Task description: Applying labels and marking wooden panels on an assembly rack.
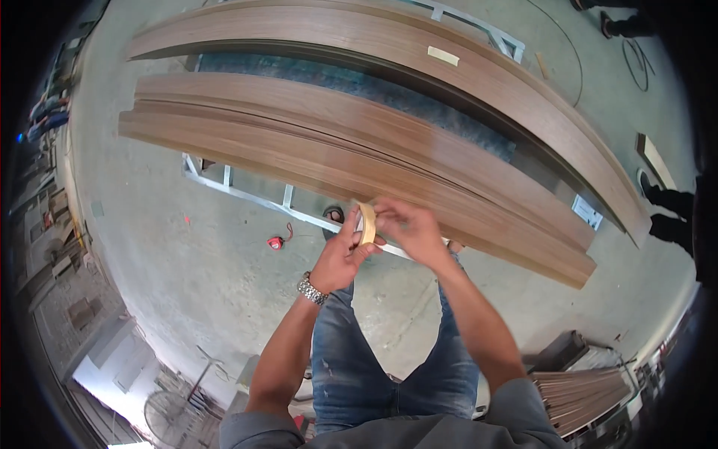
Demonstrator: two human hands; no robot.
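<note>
Both hands meet in front of me over my jeans. My left hand (342, 254), with a metal watch on the wrist, grips a roll of tan masking tape (366, 222). My right hand (407, 228) pinches at the edge of the same roll with its fingertips. Just beyond my hands lies a stack of long brown wood-grain boards (314, 142) on a metal frame (239, 193). A second long board (419, 52) lies farther back with a small strip of tape (443, 55) stuck on it.
A red tape measure (276, 242) lies on the concrete floor to the left. A pile of thin boards (583, 396) sits at lower right. Another person's feet (662, 198) stand at the right edge. A fan (168, 411) is at lower left.
</note>
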